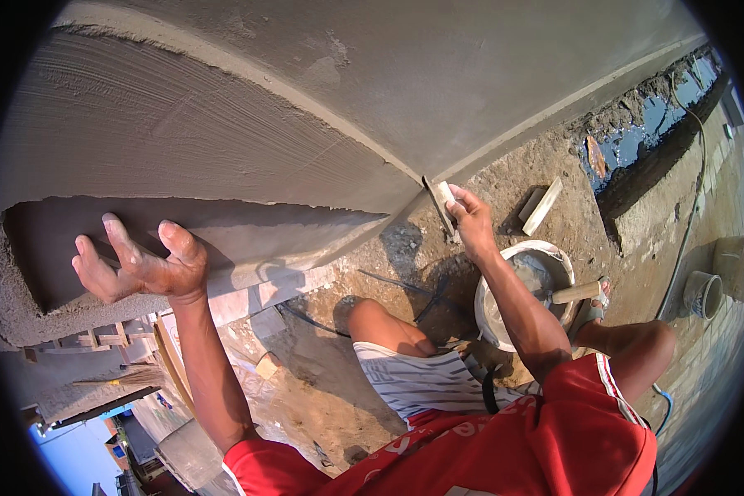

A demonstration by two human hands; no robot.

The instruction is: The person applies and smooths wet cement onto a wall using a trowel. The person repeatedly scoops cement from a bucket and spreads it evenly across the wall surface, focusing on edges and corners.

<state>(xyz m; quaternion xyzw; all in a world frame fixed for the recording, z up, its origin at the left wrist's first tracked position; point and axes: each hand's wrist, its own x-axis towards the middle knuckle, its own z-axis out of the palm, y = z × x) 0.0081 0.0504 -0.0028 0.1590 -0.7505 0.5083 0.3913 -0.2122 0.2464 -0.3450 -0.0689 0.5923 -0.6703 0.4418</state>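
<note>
clearly, in the head view, the left arm (211, 372) reaches up and its hand (140, 264) is free, with fingers bent and spread, before the recess of the grey wall (306, 107); i cannot tell if it touches. the right arm stretches forward, and the right hand (471, 219) grasps a flat trowel (443, 196) at the wall's corner. under this forearm stands a white bucket (560, 251), containing grey mix and a wooden-handled tool (577, 293). further right is a grey pail (703, 295), its content unclear.

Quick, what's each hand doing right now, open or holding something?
Left hand: open, fingers spread and curved, holding nothing visible.
Right hand: closed on the pale handle of a trowel.
</note>
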